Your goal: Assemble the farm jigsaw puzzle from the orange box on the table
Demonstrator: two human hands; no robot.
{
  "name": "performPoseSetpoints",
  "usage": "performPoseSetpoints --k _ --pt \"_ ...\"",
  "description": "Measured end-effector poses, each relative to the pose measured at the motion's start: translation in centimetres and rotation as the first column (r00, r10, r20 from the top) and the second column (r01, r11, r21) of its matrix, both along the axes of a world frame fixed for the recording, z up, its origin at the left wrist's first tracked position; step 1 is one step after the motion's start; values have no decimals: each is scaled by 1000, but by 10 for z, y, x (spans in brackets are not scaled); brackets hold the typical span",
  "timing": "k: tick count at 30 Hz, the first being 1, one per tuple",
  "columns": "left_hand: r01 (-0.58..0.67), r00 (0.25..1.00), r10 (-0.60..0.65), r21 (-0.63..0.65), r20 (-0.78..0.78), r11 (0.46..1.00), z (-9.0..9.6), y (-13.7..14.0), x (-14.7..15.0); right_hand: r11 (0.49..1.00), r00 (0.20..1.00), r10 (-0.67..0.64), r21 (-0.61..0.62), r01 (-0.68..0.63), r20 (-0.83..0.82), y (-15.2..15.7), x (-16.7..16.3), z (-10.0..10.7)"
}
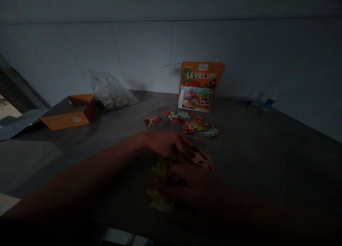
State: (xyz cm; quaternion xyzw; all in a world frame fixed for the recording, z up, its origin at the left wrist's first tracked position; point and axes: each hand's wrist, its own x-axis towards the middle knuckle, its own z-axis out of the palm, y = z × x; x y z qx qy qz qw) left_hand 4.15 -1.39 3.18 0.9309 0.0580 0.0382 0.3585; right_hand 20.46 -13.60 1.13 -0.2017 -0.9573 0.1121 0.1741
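Partly joined jigsaw pieces (pixel 161 167) lie on the grey table in front of me, green, brown and yellow along the left side. A pink patch with dark spots shows at their upper right. My left hand (pixel 169 145) reaches over the top of the puzzle, its fingers bent down onto the pieces. Lower and to the right, my right hand (pixel 193 183) grips the same pieces with bent fingers. The fingertips of both hands come close together, and the hands cover the puzzle's middle. Dim light hides the exact piece under each fingertip.
Loose jigsaw pieces (pixel 199 125) lie in a pile beyond my hands, with a small joined group (pixel 153 120) to their left. An orange puzzle box (pixel 220 69) and picture card (pixel 196 99) stand behind. An open orange box (pixel 66 118) and clear plastic bag (pixel 107 87) are left.
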Motion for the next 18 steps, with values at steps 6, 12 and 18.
performPoseSetpoints --k 6,12,18 --pt "-21 999 18 89 41 996 0 -5 0 997 999 50 62 -49 -12 2 1 -4" --pt "-50 998 43 169 44 984 1 -8 0 996 997 71 51 -71 2 -3 2 0" --pt "-14 1000 7 252 31 968 -3 -5 -1 998 998 58 22 -58 -28 7 6 0"
